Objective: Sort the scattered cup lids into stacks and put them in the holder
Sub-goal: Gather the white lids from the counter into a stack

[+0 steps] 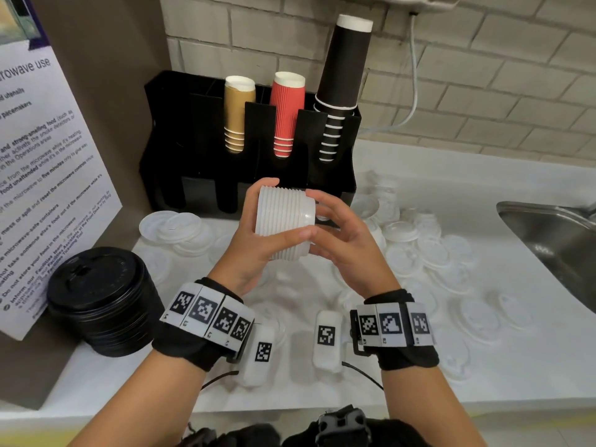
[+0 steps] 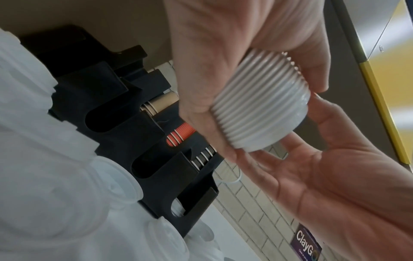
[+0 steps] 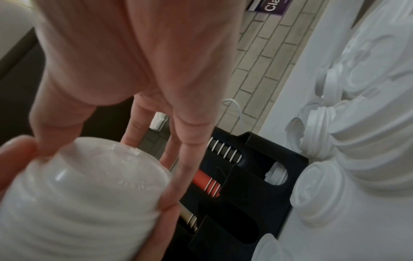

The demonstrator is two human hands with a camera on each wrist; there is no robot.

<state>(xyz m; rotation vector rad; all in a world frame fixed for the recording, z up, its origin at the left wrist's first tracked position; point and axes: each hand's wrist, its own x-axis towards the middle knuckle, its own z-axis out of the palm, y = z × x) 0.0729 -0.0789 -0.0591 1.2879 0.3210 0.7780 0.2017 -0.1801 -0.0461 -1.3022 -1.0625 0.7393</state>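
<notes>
Both hands hold white lid stack (image 1: 283, 221) before black holder (image 1: 245, 150)

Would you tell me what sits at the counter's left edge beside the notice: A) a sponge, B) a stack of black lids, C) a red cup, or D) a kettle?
B: a stack of black lids stands on the counter there, by the notice.

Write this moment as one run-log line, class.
left hand: grips white lid stack | right hand: open, at stack end | holder: not yet loaded
</notes>
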